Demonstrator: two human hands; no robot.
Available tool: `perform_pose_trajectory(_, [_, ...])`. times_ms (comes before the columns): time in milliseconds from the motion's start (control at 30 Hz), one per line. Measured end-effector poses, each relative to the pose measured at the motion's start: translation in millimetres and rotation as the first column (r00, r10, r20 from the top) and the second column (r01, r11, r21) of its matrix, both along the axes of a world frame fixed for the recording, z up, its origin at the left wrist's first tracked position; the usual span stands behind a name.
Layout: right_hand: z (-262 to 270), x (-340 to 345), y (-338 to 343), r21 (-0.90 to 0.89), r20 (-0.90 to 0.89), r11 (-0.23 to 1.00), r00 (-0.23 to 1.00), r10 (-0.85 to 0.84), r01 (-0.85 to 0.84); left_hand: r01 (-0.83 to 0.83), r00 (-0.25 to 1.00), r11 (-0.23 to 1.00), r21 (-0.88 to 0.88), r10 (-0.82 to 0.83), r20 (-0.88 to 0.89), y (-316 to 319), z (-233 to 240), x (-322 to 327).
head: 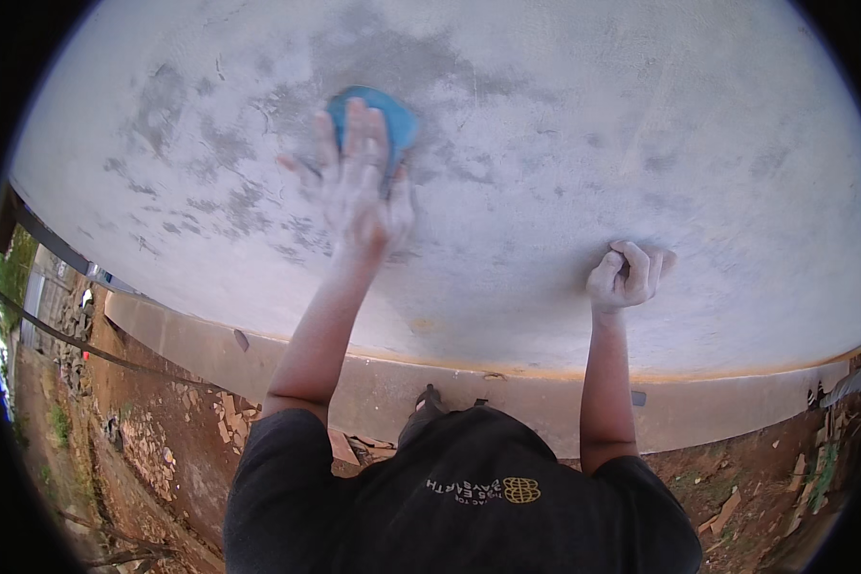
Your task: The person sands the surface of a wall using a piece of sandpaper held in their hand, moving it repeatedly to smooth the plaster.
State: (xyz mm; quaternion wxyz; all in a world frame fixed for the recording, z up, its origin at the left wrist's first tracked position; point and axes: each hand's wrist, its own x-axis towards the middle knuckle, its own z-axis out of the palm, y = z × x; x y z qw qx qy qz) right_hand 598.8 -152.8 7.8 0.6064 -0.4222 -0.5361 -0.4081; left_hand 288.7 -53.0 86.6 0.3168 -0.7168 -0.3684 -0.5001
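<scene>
My left hand [362, 186], dusted white and a little blurred, presses a blue rounded sheet [403, 128], apparently sandpaper, flat against a plastered wall [502, 215]. The fingers are spread over the sheet, and its upper and right edges show past them. The wall is whitish, with darker grey patches around and left of this hand. Lower on the right, my right hand [626, 276] is curled into a loose fist close to the wall. White dust covers its fingers too, and nothing shows inside it.
A concrete ledge [516, 402] runs along the wall's foot, with my foot [429, 398] on it. A small grey flat object [639, 398] lies there too. Beyond is reddish soil with broken tile pieces [233, 420]. A dark cable [100, 349] crosses the left side. Another person's leg [854, 384] appears far right.
</scene>
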Motion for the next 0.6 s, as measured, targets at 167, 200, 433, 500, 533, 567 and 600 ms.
perform_pose_trajectory(167, [-2,-9,9,0.034,-0.032,0.999,0.999,0.002,-0.001,0.096,0.943,0.993,0.071,-0.114,0.314,-17,16,30])
perform_pose_trajectory(200, [2,-9,12,0.052,-0.028,0.999,1.0,0.008,-0.007,0.071,0.976,0.995,0.075,-0.085,0.201,-16,8,30])
perform_pose_trajectory(433, [5,-5,5,0.022,-0.018,1.0,1.0,0.021,-0.021,0.056,0.91,0.997,0.058,-0.075,0.407,-2,34,-25])
perform_pose_trajectory(500, [0,-14,6,0.018,-0.033,0.999,0.999,0.038,-0.038,0.049,0.941,0.999,0.004,-0.048,0.334,-26,23,28])
perform_pose_trajectory(533, [-1,-14,7,0.017,-0.034,0.999,0.999,0.031,-0.03,0.021,0.984,0.997,-0.077,-0.007,0.179,-40,6,50])
perform_pose_trajectory(567, [-1,-13,9,0.016,-0.031,1.0,0.999,0.023,-0.022,-0.015,0.999,0.992,-0.122,0.019,0.029,-48,-6,60])
perform_pose_trajectory(600, [0,-11,8,0.008,-0.026,1.0,1.0,0.004,-0.004,-0.004,1.0,0.998,-0.059,0.003,-0.019,-43,-4,53])
